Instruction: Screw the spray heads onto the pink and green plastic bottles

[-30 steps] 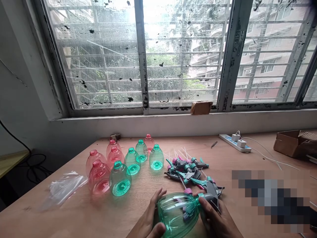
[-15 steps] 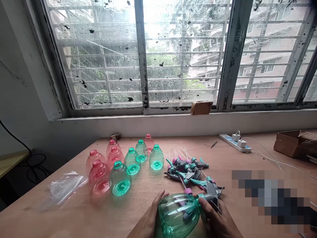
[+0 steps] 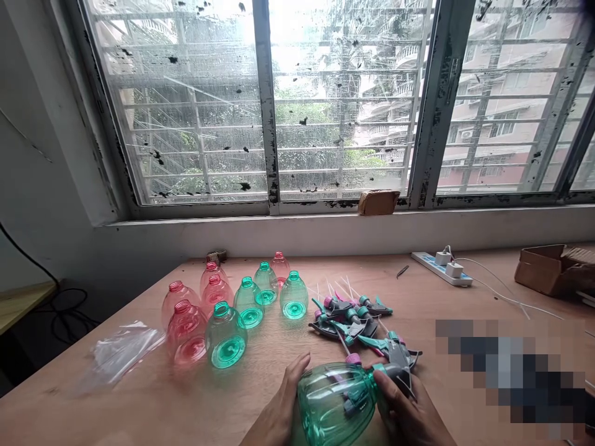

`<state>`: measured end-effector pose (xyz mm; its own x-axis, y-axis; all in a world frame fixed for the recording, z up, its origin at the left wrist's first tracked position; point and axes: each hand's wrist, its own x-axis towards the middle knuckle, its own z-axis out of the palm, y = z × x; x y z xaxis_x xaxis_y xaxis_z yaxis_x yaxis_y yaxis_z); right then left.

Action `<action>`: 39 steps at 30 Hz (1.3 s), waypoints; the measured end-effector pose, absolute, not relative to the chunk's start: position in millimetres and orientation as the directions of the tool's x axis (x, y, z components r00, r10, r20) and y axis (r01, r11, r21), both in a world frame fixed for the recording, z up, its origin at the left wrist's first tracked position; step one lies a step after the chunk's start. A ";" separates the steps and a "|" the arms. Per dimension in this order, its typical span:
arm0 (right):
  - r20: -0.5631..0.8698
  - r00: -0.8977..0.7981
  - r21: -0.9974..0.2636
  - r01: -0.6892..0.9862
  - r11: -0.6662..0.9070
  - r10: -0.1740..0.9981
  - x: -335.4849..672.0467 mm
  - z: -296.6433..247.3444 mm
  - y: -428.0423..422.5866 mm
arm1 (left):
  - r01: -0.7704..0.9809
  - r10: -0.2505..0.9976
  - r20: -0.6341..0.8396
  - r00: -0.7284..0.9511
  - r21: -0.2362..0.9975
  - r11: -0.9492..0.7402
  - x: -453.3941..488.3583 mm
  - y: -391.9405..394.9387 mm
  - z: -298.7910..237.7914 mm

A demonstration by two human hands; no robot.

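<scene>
A clear green spray bottle (image 3: 332,402) lies tilted low in front of me, its neck pointing right. My left hand (image 3: 281,402) cups its base side, with the fingertips showing above. At the neck, my right hand (image 3: 409,406) grips the grey and teal spray head (image 3: 395,371), thumb against the teal collar. The spray head sits on the bottle's mouth; the lower fingers of this hand are partly hidden. Just beyond lies a pile of grey, teal and pink spray heads (image 3: 353,319) with white tubes.
Several green bottles (image 3: 226,341) and pink bottles (image 3: 186,337) stand uncapped at left. Beside them lies a clear plastic bag (image 3: 123,350). A power strip (image 3: 441,269) with cables and a cardboard box (image 3: 542,269) are at back right. A blurred-out patch (image 3: 520,371) covers the right side.
My left hand's fingers have shifted slightly on the bottle, and the bottle appears turned a little. My right hand stays at the spray head.
</scene>
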<state>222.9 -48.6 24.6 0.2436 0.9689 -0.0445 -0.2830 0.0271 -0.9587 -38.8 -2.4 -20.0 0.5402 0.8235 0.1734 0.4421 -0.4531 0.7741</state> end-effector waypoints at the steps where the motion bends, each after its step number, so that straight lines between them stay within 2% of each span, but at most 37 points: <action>1: -0.050 0.241 -0.956 -0.294 0.024 0.969 222.9 24.7 -48.6 | 0.433 0.817 0.182 0.547 0.774 -0.463 -38.8 -3.3 -17.6; 7: -0.073 0.242 -0.943 -0.333 0.012 0.967 219.5 29.5 -50.6 | 0.310 0.768 0.191 0.612 0.835 -0.455 -43.5 -20.3 17.0; 12: -0.083 0.298 -0.964 -0.267 0.000 0.951 218.6 35.7 -52.8 | 0.416 0.800 0.147 0.581 0.792 -0.448 -42.1 -11.2 -2.4; 16: -0.080 0.269 -0.971 -0.238 -0.015 0.960 219.2 37.1 -53.1 | 0.477 0.813 0.119 0.570 0.758 -0.445 -40.2 -6.7 -12.1; 21: -0.051 0.270 -0.965 -0.261 0.022 0.961 219.4 34.0 -51.7 | 0.341 0.776 0.188 0.602 0.818 -0.463 -44.0 -23.4 21.5; 24: -0.047 0.273 -0.967 -0.254 0.025 0.961 220.5 30.4 -50.0 | 0.325 0.776 0.177 0.606 0.835 -0.444 -44.4 -26.8 28.7; 32: -0.043 0.213 -0.954 -0.299 0.023 0.976 223.0 25.3 -49.4 | 0.503 0.845 0.097 0.526 0.765 -0.401 -38.5 -4.9 -14.3; 39: -0.049 0.229 -0.968 -0.250 0.010 0.972 223.6 24.8 -49.8 | 0.349 0.781 0.191 0.595 0.813 -0.465 -47.4 -23.8 19.1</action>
